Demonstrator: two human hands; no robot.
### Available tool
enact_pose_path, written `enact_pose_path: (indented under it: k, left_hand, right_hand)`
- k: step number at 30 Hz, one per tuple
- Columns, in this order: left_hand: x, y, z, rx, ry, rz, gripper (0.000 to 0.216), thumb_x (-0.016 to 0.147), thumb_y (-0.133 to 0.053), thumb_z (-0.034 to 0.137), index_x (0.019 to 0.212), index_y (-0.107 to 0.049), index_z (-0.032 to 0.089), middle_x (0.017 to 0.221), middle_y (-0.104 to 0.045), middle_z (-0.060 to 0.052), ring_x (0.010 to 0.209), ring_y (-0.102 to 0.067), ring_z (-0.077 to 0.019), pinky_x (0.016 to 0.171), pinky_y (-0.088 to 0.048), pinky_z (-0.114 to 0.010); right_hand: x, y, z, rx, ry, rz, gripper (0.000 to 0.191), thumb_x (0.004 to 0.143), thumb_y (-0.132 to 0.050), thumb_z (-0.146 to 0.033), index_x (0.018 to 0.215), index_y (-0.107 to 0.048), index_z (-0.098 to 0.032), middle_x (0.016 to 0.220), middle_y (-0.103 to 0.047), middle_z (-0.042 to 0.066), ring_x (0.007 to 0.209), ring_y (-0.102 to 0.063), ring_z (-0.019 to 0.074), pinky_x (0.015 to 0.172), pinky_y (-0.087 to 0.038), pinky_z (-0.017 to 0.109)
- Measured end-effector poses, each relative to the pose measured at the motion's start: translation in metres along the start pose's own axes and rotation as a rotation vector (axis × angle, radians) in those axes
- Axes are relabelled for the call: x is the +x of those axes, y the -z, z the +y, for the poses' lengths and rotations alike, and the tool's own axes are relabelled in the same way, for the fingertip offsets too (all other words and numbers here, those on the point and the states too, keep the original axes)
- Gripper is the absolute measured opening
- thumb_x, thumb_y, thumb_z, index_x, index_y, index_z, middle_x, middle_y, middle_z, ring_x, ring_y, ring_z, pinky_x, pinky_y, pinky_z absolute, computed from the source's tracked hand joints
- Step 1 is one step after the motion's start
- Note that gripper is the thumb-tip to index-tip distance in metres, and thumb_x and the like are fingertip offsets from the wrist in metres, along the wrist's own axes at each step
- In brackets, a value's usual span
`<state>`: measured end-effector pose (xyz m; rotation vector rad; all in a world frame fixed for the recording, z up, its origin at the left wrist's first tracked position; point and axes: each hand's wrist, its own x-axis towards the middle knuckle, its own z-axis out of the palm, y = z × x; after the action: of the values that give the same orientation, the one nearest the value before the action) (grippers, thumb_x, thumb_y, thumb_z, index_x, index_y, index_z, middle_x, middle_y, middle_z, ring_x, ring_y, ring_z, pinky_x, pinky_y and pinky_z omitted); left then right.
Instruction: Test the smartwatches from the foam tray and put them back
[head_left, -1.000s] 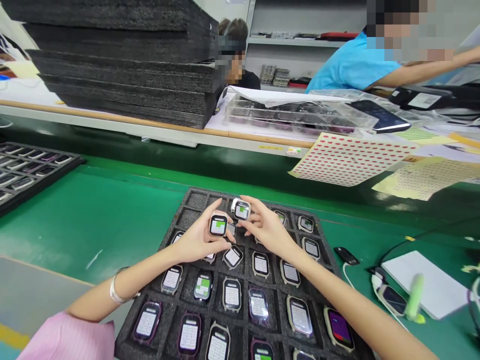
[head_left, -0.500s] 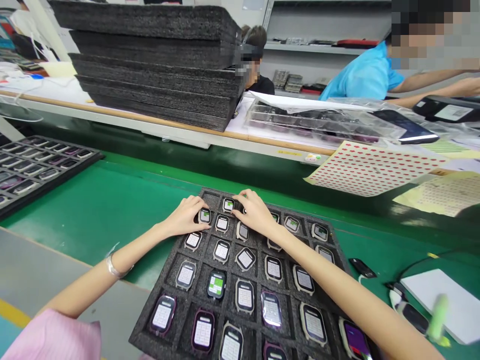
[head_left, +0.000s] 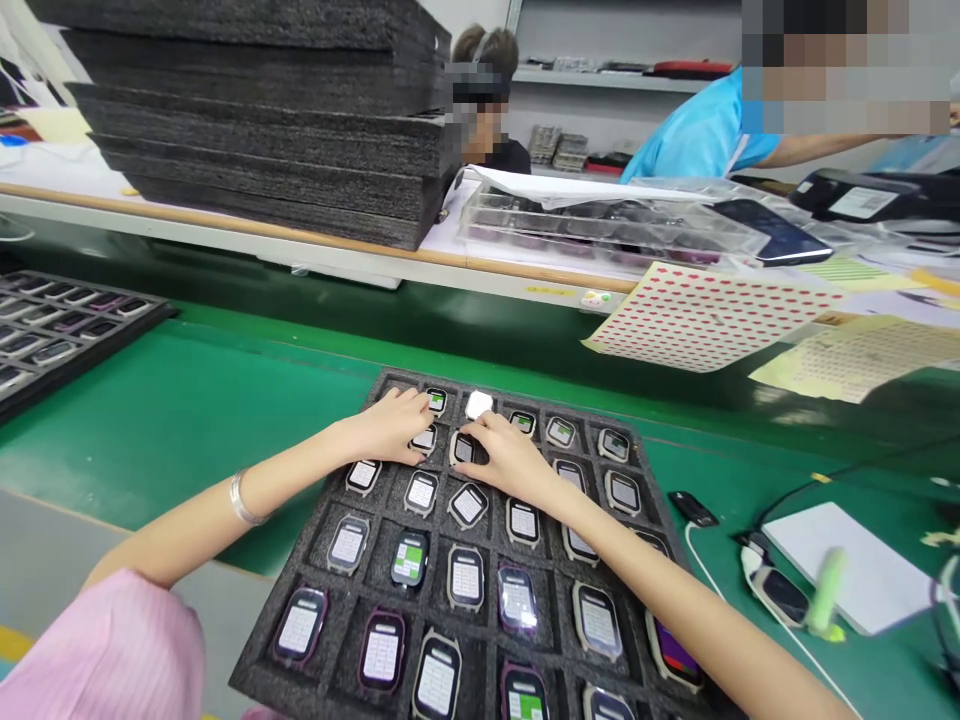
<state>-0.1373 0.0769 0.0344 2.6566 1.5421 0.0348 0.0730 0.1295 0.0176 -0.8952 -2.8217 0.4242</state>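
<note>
Low over the tray

Curls the left hand by the left watch; cannot tell if pinching. Spreads thumb and finger of the right hand near both ends of the right watch; cannot tell how tight. Finds it in row two from the back, just left of that nearer hand, long way pointing away. Since half a second ago, comes one row closer with the right hand, one spot rightward with the left.
</note>
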Motion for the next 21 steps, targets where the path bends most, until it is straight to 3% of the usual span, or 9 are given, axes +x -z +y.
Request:
enact_pose_path:
  k: [5,9,12,15,18,21]
  left_hand:
    - [0.001,-0.009,-0.003,-0.044,0.044,-0.003,0.037,0.072,-0.076,0.027,0.098,-0.06,0.008,0.106,-0.056,-0.017,0.098,-0.051,-0.0341,0.078,-0.043,-0.043]
    - [-0.005,-0.018,-0.007,-0.191,0.042,0.064,0.037,0.078,-0.071,0.032,0.107,-0.056,0.013,0.118,-0.052,-0.015,0.109,-0.05,-0.0305,0.088,-0.044,-0.042]
    - [-0.004,-0.014,0.002,-0.802,0.094,0.224,0.038,0.081,-0.067,0.032,0.113,-0.052,0.017,0.118,-0.056,-0.012,0.108,-0.055,-0.0248,0.093,-0.046,-0.041]
    - [0.002,0.004,0.022,-1.467,0.169,0.358,0.045,0.073,-0.075,0.024,0.112,-0.055,0.015,0.109,-0.063,-0.011,0.095,-0.063,-0.022,0.09,-0.049,-0.039]
    - [0.004,0.022,0.046,-1.775,0.158,0.49,0.05,0.062,-0.081,0.014,0.108,-0.062,0.014,0.11,-0.064,-0.01,0.095,-0.061,-0.0185,0.084,-0.049,-0.027]
    - [0.0,0.026,0.064,-2.0,0.158,0.446,0.048,0.058,-0.081,0.009,0.103,-0.065,0.015,0.102,-0.066,-0.008,0.087,-0.06,-0.014,0.074,-0.048,-0.02]
  right_hand:
    - [-0.015,0.021,0.003,0.223,-0.054,0.084,0.039,0.076,-0.074,-0.032,0.107,-0.062,-0.013,0.106,-0.063,0.011,0.094,-0.06,0.0245,0.083,-0.05,0.038]
    - [-0.042,0.049,0.007,0.909,-0.167,0.049,0.05,0.076,-0.073,-0.034,0.119,-0.057,-0.014,0.103,-0.066,0.01,0.084,-0.065,0.0224,0.074,-0.053,0.036]
    - [-0.058,0.053,0.006,1.249,-0.254,0.067,0.053,0.073,-0.075,-0.027,0.12,-0.055,-0.017,0.108,-0.063,0.01,0.075,-0.065,0.0183,0.061,-0.053,0.029]
    - [-0.066,0.043,0.004,1.33,-0.273,0.171,0.05,0.068,-0.077,-0.018,0.113,-0.055,-0.02,0.108,-0.059,0.008,0.072,-0.061,0.0138,0.045,-0.045,0.018]
    - [-0.069,0.031,0.001,1.313,-0.292,0.205,0.049,0.066,-0.076,-0.013,0.107,-0.051,-0.022,0.101,-0.06,0.005,0.072,-0.059,0.0123,0.042,-0.041,0.014]
    - [-0.073,0.026,-0.002,1.289,-0.325,0.195,0.05,0.066,-0.075,-0.012,0.106,-0.047,-0.023,0.087,-0.06,0.0,0.061,-0.057,0.011,0.039,-0.042,0.015]
